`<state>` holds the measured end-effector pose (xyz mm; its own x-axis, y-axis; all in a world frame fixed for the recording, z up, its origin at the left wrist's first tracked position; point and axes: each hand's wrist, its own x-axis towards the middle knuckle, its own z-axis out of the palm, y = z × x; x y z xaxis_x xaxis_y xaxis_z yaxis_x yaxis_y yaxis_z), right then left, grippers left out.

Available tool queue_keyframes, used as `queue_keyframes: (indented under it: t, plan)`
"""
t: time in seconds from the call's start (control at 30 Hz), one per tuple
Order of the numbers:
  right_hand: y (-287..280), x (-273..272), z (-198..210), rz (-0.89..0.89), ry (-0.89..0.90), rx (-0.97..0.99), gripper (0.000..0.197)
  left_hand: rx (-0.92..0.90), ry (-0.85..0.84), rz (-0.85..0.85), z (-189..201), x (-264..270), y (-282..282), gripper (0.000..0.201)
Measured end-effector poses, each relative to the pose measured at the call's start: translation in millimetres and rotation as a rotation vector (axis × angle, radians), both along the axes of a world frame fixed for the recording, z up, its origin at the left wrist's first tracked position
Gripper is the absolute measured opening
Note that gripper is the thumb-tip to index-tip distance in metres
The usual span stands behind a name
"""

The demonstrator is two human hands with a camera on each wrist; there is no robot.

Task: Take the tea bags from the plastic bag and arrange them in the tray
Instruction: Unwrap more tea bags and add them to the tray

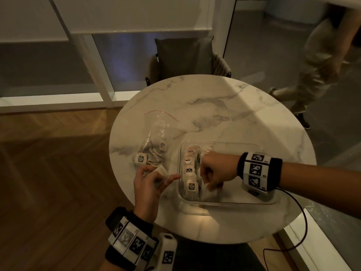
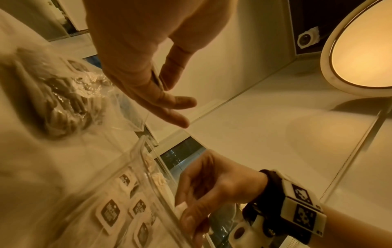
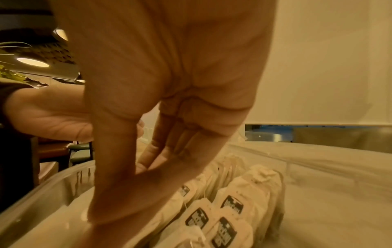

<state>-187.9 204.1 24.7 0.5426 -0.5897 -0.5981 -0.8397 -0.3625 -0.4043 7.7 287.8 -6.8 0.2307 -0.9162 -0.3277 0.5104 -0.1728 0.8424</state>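
A clear plastic bag point(image 1: 154, 141) with several tea bags lies on the left of the round marble table point(image 1: 214, 106); the left wrist view shows the bag point(image 2: 70, 100) close up. To its right stands a clear tray point(image 1: 244, 173) with rows of labelled tea bags point(image 1: 190, 173) standing along its left side. My right hand point(image 1: 209, 184) reaches down into the tray beside the rows and pinches a white tea bag point(image 2: 180, 208) between thumb and fingers. My left hand point(image 1: 156, 177) hovers just left of the tray and holds a tea bag point(image 1: 161, 172) loosely. The rows of tea bags point(image 3: 233, 209) fill the right wrist view.
A chair with a dark cushion point(image 1: 185, 57) stands behind the table. Another person point(image 1: 316, 65) is at the far right on the floor. A black cable point(image 1: 297, 222) hangs off the table's right front edge. The tray's right half point(image 1: 250, 184) holds nothing.
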Motion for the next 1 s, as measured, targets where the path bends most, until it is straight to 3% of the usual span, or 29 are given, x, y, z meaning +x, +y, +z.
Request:
queue_keyframes:
  t: [0.27,0.5,0.63,0.77,1.0]
  plan:
    - [-16,2,-10,0.03,0.124,-0.027,0.019,0.042,0.009,-0.011,-4,-4,0,0.027]
    - [-27,-21,-3,0.073,0.146,-0.192,0.033,0.057,0.011,-0.032,-6,-1,4,0.028]
    - [-30,-31,5,0.137,0.185,-0.315,0.027,0.048,-0.089,-0.148,-5,-4,6,0.022]
    - [-33,-31,4,0.037,0.104,-0.251,0.011,0.005,-0.18,-0.361,4,-13,8,0.016]
    - [-31,-2,-7,-0.019,-0.02,-0.21,0.014,0.008,-0.206,-0.408,7,-23,14,0.017]
